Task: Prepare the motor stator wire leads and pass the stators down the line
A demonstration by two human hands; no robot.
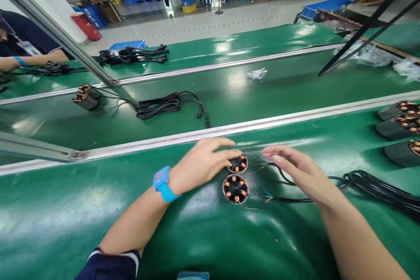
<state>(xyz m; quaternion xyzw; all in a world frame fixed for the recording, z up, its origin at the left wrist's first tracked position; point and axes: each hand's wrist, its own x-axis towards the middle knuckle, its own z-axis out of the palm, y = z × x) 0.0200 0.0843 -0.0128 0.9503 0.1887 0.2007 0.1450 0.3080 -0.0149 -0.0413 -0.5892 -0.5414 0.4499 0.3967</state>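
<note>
Fingers of my left hand (201,164) are bent and spread over the left side of the far copper-wound core (242,165), the index finger stretched across its upper rim and the others lower, by its left edge. I can't tell whether they grip it or only rest there.

On the other side of that core, my right hand (306,177) has its fingers loosely extended, close together, with a slim gap down to the thumb. Their tips point back toward the core, apart from it, just above the thin wires (261,166) leaving its right side. One black cable (285,176) runs on from those wires and passes under this hand.

Nearer to me, just below the far core and close against it, sits the near copper-wound core (235,189), face up on the green mat (203,240). It lies below and right of my left fingertips, and below and left of my right ones. Its own wires lead right to a second cable (290,200), which also goes beneath my right hand.
</note>
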